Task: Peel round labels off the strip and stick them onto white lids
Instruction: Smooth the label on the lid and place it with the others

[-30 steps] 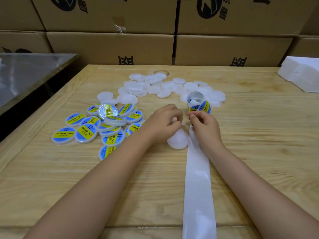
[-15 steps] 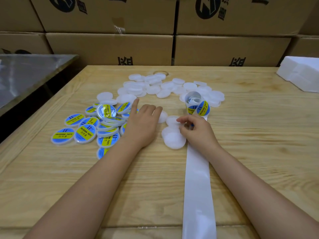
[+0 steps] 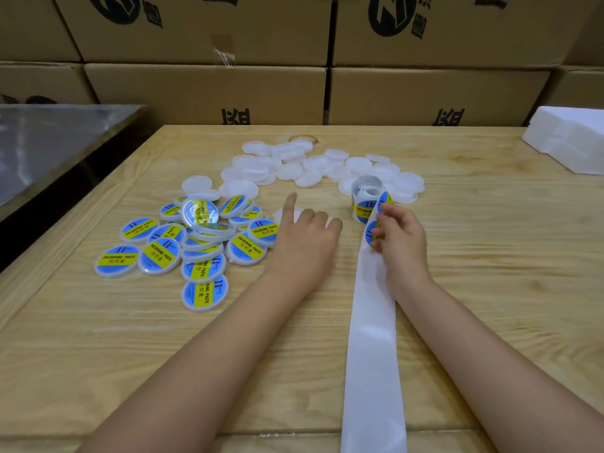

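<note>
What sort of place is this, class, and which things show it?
Probably a small packing workshop or storeroom: stacked cardboard boxes behind the wooden table, a pile of labelled lids beside plain white lids, and a roll of labels.

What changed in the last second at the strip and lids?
The left hand left the strip, swept left over the labelled lids, then came back and now rests on a plain white lid, index finger out. The right hand stayed by the strip and now pinches a label below the roll. The plain lids at the back and the roll stayed put.
</note>
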`<action>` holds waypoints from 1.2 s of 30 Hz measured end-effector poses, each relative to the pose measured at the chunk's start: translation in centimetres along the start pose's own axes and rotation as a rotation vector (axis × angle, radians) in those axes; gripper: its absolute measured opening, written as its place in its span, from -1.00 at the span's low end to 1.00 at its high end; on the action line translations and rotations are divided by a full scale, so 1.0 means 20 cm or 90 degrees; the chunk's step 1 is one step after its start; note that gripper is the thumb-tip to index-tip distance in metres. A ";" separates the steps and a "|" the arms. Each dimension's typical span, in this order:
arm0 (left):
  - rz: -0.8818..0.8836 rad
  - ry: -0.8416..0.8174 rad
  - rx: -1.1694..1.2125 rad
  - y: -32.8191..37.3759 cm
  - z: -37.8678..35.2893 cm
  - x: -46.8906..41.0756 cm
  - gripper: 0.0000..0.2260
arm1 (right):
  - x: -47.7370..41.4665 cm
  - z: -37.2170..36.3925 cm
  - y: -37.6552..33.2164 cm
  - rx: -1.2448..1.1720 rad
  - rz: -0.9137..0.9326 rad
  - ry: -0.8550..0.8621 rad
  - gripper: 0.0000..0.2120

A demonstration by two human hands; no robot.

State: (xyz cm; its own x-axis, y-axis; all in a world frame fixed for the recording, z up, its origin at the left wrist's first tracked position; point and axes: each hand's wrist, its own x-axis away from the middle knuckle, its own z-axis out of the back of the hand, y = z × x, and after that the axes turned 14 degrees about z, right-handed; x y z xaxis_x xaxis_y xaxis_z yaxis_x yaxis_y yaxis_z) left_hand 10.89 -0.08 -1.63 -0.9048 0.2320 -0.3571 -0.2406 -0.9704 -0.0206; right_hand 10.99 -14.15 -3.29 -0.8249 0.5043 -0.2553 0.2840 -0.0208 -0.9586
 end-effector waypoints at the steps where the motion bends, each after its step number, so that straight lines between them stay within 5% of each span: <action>1: -0.025 0.005 0.012 0.02 0.01 0.01 -0.66 | 0.00 0.00 0.00 -0.005 -0.014 0.011 -0.84; 5: -0.205 0.022 0.123 0.16 0.03 0.10 -0.85 | 0.00 0.01 -0.04 -0.030 -0.037 0.045 -0.83; 9: -0.293 0.004 0.210 0.22 0.03 0.17 -0.92 | -0.03 0.07 -0.06 0.199 0.157 -0.057 -0.77; 13: -0.294 -0.013 0.257 0.19 0.05 0.18 -0.84 | -0.05 0.10 -0.03 0.384 0.251 -0.200 -0.69; 24: -0.253 0.057 0.310 0.12 0.01 0.16 -0.99 | -0.06 0.11 -0.02 0.407 0.282 -0.213 -0.59; 27: -0.174 0.015 0.321 0.11 -0.03 0.13 -0.82 | -0.04 0.12 -0.06 0.428 0.368 -0.193 -0.50; 31: -0.107 -0.080 0.300 0.10 -0.08 0.11 -0.51 | -0.03 0.15 -0.09 0.536 0.369 -0.194 -0.75; 36: -0.090 -0.128 0.287 0.11 -0.09 0.09 -0.41 | -0.03 0.16 -0.14 0.741 0.260 -0.425 -0.82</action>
State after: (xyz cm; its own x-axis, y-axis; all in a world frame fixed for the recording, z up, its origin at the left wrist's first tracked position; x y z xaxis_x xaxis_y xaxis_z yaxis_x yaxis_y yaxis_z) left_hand 9.29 -1.87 -4.02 -0.8918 0.4096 -0.1925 -0.4525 -0.8134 0.3655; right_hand 9.12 -17.12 -0.93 -0.9506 -0.2049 -0.2334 0.2662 -0.9245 -0.2729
